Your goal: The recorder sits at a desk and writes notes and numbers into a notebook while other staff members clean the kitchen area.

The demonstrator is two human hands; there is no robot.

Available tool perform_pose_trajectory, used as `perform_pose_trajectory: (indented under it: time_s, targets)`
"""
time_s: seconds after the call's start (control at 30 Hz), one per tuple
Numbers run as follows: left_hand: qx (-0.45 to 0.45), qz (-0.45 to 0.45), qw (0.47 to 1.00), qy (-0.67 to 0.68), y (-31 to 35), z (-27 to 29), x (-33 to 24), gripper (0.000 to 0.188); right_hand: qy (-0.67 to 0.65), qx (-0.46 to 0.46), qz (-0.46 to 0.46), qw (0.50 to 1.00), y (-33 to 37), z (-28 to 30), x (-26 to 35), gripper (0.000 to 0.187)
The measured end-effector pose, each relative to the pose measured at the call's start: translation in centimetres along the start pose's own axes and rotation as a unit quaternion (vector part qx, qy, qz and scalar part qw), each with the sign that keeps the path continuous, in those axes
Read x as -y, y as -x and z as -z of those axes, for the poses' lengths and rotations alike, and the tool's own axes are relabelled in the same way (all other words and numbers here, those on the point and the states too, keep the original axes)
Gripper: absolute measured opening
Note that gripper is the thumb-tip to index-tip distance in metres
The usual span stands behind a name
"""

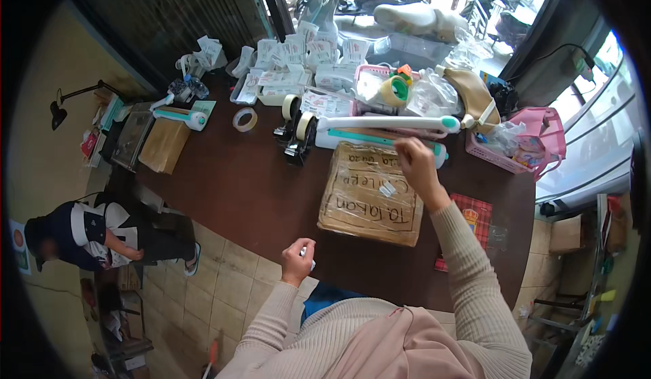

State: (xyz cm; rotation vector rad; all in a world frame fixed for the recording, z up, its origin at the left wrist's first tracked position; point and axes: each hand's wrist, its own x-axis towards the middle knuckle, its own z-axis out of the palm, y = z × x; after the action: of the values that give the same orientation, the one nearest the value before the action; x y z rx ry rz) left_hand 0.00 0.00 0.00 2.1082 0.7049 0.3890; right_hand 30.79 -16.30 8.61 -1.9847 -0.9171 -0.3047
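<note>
A cardboard box (369, 203), wrapped in clear tape and handwritten in dark marker, lies near the table's front edge. Over its far right corner is my right hand (416, 163), fingers bent and drawn together; whether they hold anything small is hidden. Just beyond that hand stretches a long white and teal bag sealer (386, 125). Left of the box, by the front edge, my left hand (296, 260) is closed around a small white object (312, 265), mostly covered by the fingers. A red plaid notebook (472, 211) lies partly beneath my right forearm.
Two tape dispensers (296, 135) and a tape roll (245, 119) sit left of the sealer. Trays with printed slips (285, 84) line the back. A pink basket (519, 142) stands at right. A brown parcel (165, 145) is far left; another person (102, 236) stands beyond the table.
</note>
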Motion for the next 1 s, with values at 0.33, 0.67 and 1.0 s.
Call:
perform_pose_trajectory:
  time_s: [0.33, 0.67, 1.0]
  targets:
    - [-0.021, 0.05, 0.999, -0.004, 0.9, 6.4, 7.0, 0.013, 0.249, 0.166, -0.102, 0.949, -14.9, -11.8, -8.6, 0.037]
    - [-0.084, 0.154, 0.984, -0.028, 0.7, 11.1, 13.3, 0.016, 0.289, 0.149, -0.18, 0.928, -18.1, -11.7, -10.7, 0.034]
    - [-0.08, 0.161, 0.983, -0.019, -2.2, 9.4, 12.8, 0.013, -0.021, 0.047, -0.369, 0.928, -17.2, -8.8, -12.8, 0.019]
